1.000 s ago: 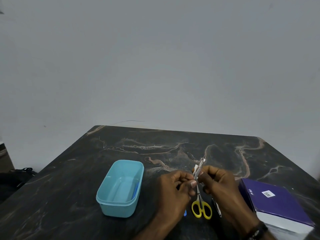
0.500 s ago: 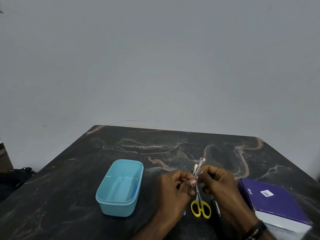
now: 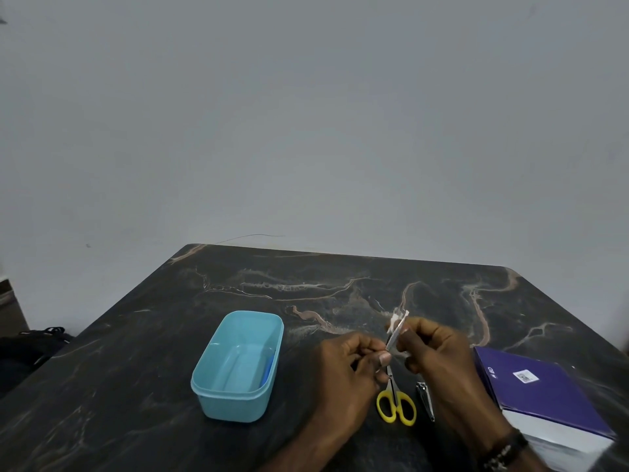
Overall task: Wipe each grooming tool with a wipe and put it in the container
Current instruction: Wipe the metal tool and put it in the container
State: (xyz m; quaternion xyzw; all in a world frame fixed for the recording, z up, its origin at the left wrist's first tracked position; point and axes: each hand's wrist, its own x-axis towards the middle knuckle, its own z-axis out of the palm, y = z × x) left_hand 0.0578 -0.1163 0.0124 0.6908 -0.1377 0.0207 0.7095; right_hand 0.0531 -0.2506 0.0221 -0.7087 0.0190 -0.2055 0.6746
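A thin metal grooming tool [image 3: 394, 337] is held up above the table between both hands. My left hand [image 3: 350, 364] pinches its lower end. My right hand [image 3: 434, 349] presses a small white wipe [image 3: 397, 317] around its upper end. Yellow-handled scissors [image 3: 396, 405] lie on the table just below my hands, and a metal nail clipper [image 3: 425, 398] rests to their right. The light blue container [image 3: 235, 405] stands open to the left of my hands, with a blue item [image 3: 267, 371] along its right inner wall.
A purple box [image 3: 544, 393] sits at the table's right front, close to my right wrist. The dark marbled table [image 3: 170, 335] ends at a grey wall behind. A dark bag lies on the floor at far left.
The wipe in my right hand has slid up toward the tool's tip. Both hands stay in nearly the same place.
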